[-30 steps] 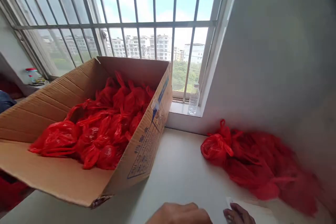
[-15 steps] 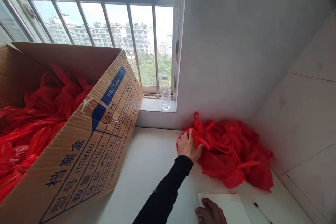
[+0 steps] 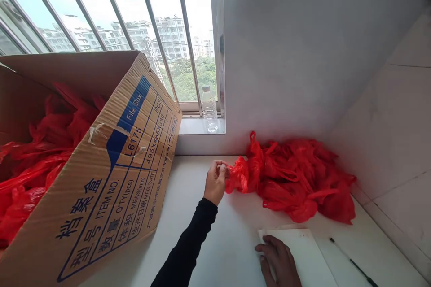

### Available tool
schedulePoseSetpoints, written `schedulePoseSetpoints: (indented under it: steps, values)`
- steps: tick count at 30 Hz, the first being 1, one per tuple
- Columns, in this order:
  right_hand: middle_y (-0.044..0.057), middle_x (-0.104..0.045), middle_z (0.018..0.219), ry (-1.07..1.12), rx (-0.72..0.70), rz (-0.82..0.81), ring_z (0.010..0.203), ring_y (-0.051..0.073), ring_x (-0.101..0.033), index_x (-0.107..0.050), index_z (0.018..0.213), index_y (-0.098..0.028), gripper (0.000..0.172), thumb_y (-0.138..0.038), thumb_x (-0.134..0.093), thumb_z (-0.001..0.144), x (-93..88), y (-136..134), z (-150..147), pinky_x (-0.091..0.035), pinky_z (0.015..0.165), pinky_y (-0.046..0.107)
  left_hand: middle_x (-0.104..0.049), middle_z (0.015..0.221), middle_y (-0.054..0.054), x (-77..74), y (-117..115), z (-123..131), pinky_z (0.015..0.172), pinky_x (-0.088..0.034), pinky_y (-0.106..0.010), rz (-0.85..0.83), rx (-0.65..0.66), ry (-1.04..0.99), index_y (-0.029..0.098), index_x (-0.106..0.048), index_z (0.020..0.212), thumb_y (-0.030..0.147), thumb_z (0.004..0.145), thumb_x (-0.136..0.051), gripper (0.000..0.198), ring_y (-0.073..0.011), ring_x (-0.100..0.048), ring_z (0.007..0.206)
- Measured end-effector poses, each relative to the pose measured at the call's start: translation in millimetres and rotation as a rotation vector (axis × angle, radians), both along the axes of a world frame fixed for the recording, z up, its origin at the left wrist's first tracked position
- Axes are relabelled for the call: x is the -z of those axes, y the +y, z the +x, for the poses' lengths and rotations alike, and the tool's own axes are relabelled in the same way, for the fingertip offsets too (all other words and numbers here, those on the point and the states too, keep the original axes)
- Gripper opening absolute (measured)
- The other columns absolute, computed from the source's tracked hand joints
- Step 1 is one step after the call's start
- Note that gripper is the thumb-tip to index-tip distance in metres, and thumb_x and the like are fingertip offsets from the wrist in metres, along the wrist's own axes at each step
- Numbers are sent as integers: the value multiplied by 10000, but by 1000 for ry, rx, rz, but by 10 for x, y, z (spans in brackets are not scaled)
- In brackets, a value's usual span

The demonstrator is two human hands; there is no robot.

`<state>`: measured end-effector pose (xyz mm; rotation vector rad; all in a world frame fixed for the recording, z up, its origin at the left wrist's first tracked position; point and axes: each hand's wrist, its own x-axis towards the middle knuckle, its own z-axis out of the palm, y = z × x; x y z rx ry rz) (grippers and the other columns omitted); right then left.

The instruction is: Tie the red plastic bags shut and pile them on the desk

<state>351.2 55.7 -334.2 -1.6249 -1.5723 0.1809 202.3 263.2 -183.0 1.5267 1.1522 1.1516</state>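
Grip: left hand (image 3: 215, 181) pinched on crinkled red plastic bag (image 3: 237, 178), nine o'clock of red bag heap (image 3: 303, 179) | right hand (image 3: 279, 262) flat on white paper sheet (image 3: 303, 251) | I fear tangled handles dragging neighbours along.

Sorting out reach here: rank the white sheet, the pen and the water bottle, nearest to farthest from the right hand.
1. White sheet: under the right hand, touching it.
2. Pen: lying off to the hand's right.
3. Water bottle: far back on the windowsill.
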Motion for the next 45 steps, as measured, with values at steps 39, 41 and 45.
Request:
schedulePoseSetpoints:
  steps: [39, 41, 45]
  values:
    - [-6, -546, 765, 757, -182, -530, 673, 154, -523, -518, 863, -235, 303, -452, -395, 1035, -1265, -564, 443, -489, 603, 281, -626, 869, -24, -34, -2080, -968, 895, -524, -388, 376, 192, 652, 247, -658, 962, 138, 923, -609, 126, -180, -617, 834]
    - [25, -619, 893, 705, -151, -497, 779, 178, -605, -543, 992, -245, 203, -417, -438, 1020, -1253, -606, 436, -546, 667, 302, -625, 1027, -63, -53, -2151, -987, 840, -547, -355, 343, 107, 652, 257, -651, 1096, 202, 923, -627, 183, -205, -624, 941]
    - [88, -517, 1412, 339, -162, -260, 1294, 245, -519, -385, 1434, -300, 525, -293, -587, 950, -1303, -681, 329, -512, 1033, 423, -497, 1404, -139, -60, -2320, -911, 1013, -495, -504, 478, 322, 783, 259, -539, 1358, 403, 827, -746, 588, -352, -467, 1304]
